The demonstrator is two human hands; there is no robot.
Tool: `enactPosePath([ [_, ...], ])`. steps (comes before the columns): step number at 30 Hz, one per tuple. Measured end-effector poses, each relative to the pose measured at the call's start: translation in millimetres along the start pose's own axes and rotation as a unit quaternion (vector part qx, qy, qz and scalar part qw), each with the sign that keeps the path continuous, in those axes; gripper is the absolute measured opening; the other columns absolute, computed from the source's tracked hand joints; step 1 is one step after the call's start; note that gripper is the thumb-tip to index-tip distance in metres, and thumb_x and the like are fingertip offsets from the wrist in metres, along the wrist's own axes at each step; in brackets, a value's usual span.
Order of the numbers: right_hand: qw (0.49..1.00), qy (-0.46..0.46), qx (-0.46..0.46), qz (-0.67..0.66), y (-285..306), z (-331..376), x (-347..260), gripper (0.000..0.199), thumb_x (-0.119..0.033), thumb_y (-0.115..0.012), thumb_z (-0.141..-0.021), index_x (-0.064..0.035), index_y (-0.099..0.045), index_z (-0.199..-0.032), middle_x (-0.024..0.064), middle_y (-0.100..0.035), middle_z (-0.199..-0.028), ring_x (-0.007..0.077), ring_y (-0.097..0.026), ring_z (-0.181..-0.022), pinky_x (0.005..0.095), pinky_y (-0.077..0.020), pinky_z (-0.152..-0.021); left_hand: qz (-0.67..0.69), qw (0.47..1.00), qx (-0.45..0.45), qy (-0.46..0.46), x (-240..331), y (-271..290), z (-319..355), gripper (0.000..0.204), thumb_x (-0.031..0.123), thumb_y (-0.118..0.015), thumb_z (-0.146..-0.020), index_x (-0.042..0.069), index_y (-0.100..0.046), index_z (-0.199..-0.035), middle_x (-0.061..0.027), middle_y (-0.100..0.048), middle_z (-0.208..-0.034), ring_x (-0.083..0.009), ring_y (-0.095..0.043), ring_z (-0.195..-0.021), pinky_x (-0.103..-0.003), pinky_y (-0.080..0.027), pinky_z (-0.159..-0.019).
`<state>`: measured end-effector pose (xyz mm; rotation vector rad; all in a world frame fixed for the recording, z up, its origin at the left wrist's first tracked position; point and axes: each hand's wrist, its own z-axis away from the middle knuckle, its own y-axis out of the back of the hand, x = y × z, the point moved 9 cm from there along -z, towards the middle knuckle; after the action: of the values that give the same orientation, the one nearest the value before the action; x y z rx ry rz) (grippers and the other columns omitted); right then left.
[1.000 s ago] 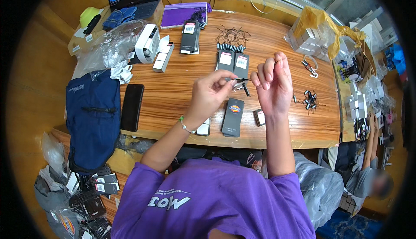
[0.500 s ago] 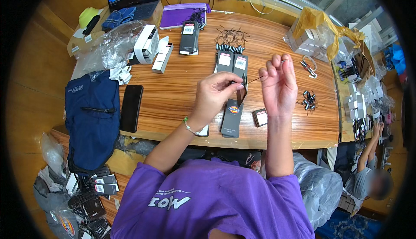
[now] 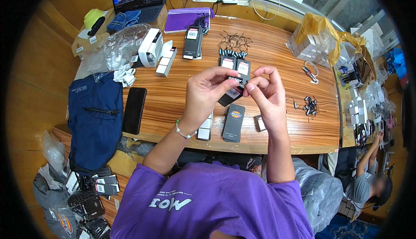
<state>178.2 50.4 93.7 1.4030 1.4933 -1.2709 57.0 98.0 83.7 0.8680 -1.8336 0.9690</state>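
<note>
My left hand [image 3: 201, 91] pinches a dark hang tag [image 3: 229, 97] by its top, above the table. My right hand [image 3: 269, 98] is close beside it, thumb and fingers pinched together at the tag's upper end. A thin black string shows there, mostly hidden by the fingertips. Below lies a stack of dark hang tags [image 3: 233, 124] with an orange and blue emblem. Just beyond my hands lie strung tags [image 3: 243, 67] with white stickers, their black strings [image 3: 235, 42] fanned out behind. To the right sits a small pile of black string fasteners [image 3: 310, 106].
A small label stack [image 3: 260, 123] and a white box [image 3: 205, 130] lie near the front edge. Left are a phone [image 3: 134, 111] and a navy bag [image 3: 94, 122]. Snips [image 3: 310, 73] and bagged boxes [image 3: 310, 44] lie right. Another person [image 3: 366, 182] works far right.
My right hand has come down and left from its raised position with the string, and is now at the tag in my left hand. That tag has tilted toward the table.
</note>
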Motion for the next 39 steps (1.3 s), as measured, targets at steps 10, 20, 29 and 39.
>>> enactPosePath([
  [10,0.999,-0.01,-0.019,-0.023,-1.4,0.5,1.1,0.029,0.002,-0.053,-0.084,-0.0042,-0.035,-0.106,0.0021,-0.053,-0.071,0.0075,-0.051,-0.069,0.0208,-0.0418,-0.064,0.015,1.0,-0.009,0.009,-1.6,-0.3,-0.4,0.018,-0.005,-0.061,-0.078,-0.005,-0.061,-0.096,-0.0115,-0.064,-0.091,-0.0143,-0.062,-0.081,-0.025,-0.052,-0.076],
  [20,0.99,-0.095,-0.1,-0.018,-6.8,1.8,9.0,0.027,0.001,-0.053,-0.084,-0.0059,-0.036,-0.104,0.0004,-0.051,-0.07,0.0064,-0.049,-0.067,0.0197,-0.039,-0.062,-0.011,0.993,-0.08,0.085,-8.6,-3.3,0.3,0.015,-0.004,-0.061,-0.079,-0.005,-0.062,-0.093,-0.0101,-0.065,-0.086,-0.013,-0.062,-0.076,-0.024,-0.052,-0.071],
  [29,0.989,-0.089,-0.098,-0.063,-8.7,2.6,11.8,0.027,-0.001,-0.055,-0.085,-0.0058,-0.035,-0.103,0.0023,-0.053,-0.072,0.0086,-0.052,-0.069,0.0212,-0.0416,-0.066,0.019,0.988,-0.107,0.108,-11.1,-2.6,-0.9,0.013,-0.003,-0.062,-0.078,-0.004,-0.063,-0.091,-0.007,-0.064,-0.08,-0.0114,-0.061,-0.071,-0.023,-0.051,-0.066],
  [39,0.998,0.054,-0.019,-0.021,2.0,0.8,7.9,0.024,-0.007,-0.059,-0.083,-0.007,-0.042,-0.101,0.0055,-0.049,-0.099,0.0117,-0.048,-0.093,0.0246,-0.0406,-0.077,0.068,0.994,-0.055,0.068,-8.2,-2.4,1.8,0.013,-0.001,-0.062,-0.079,-0.003,-0.063,-0.091,-0.0074,-0.064,-0.08,-0.011,-0.061,-0.071,-0.023,-0.051,-0.066],
])
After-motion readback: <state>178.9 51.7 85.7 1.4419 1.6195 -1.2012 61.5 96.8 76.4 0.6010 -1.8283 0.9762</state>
